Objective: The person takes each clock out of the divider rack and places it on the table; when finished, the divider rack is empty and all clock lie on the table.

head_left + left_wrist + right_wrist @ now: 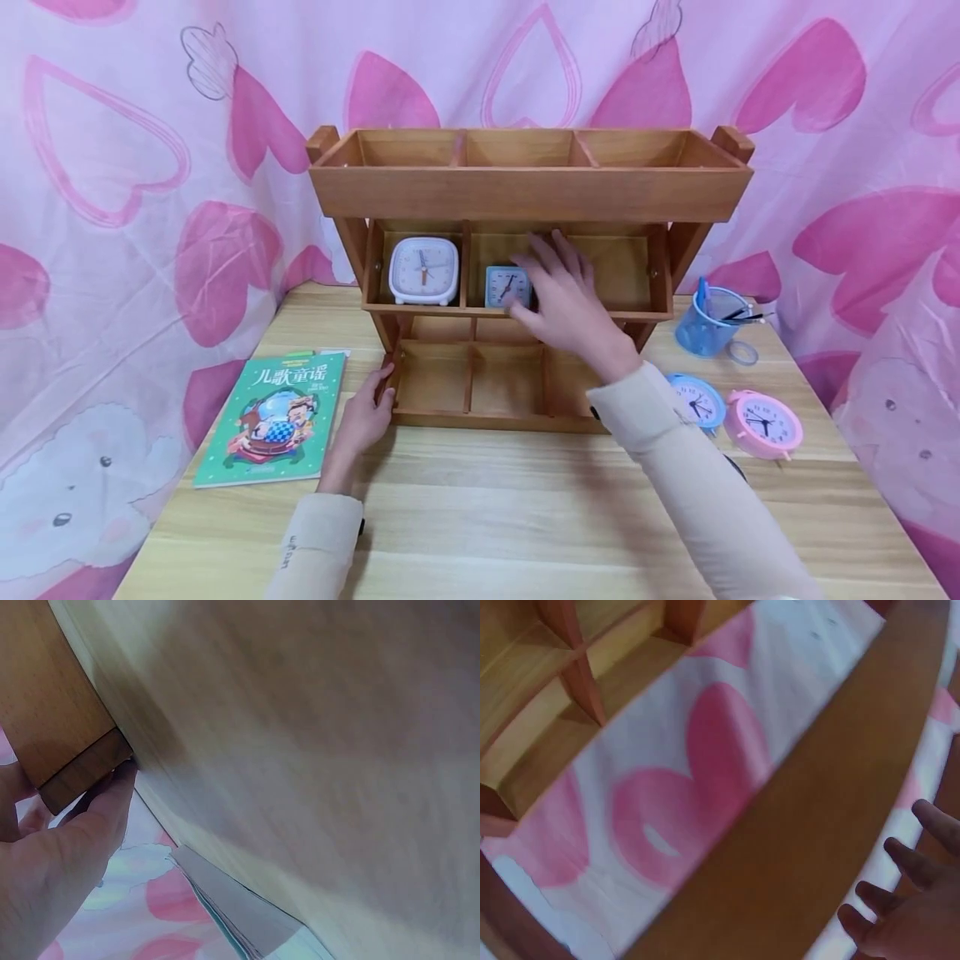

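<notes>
A wooden tiered shelf (525, 196) with compartments stands on the table. My left hand (367, 414) grips its lower left edge; the left wrist view shows fingers on both sides of the wooden end piece (86, 769). My right hand (566, 304) is at the middle tier, fingers loosely spread, beside a small light-blue square clock (504, 287) in the centre compartment. The hand partly overlaps that clock's right side in the head view. In the right wrist view my right hand (915, 900) has its fingers extended and holds nothing. A white square alarm clock (423, 271) stands in the left compartment.
A green book (273, 417) lies at the left of the table (495, 517). On the right are a blue round clock (697, 402), a pink round clock (765, 424), a blue mesh pen cup (708, 322) and a roll of tape (742, 353). A pink heart-patterned curtain (285, 50) hangs behind.
</notes>
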Tool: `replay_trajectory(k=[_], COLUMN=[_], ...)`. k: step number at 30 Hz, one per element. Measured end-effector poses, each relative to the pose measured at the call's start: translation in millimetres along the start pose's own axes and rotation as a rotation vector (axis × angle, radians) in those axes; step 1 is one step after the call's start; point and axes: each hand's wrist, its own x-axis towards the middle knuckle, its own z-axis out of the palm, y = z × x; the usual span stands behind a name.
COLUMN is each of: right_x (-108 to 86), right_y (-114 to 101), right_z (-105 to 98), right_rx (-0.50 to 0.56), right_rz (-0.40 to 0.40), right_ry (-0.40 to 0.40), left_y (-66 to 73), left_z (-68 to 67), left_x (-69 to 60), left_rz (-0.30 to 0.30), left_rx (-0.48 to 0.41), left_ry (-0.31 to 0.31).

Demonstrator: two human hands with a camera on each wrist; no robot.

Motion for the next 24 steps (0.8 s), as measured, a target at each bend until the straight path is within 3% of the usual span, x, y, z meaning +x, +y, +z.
replay_trajectory(k=[3,17,24], right_x=[13.1,9.1,9.4], right_y=[3.0,8.8,11.3], right_z=[12.0,15.3,8.2], right_rx=[-0.039,0.030,0.250], right_rz=[0.033,0.043,0.042], right_ry=[-0.078,-0.044,0.028], left_y=[-2.1,-3.8,-3.3], left_z=[0.8,-0.9,1.9], left_x=[1.5,1.4,1.8], left_rz=[-0.002,0.060,0.035], left_rx=[-0.003,0.026,0.009], left_ry=[0.007,0.039,0.018])
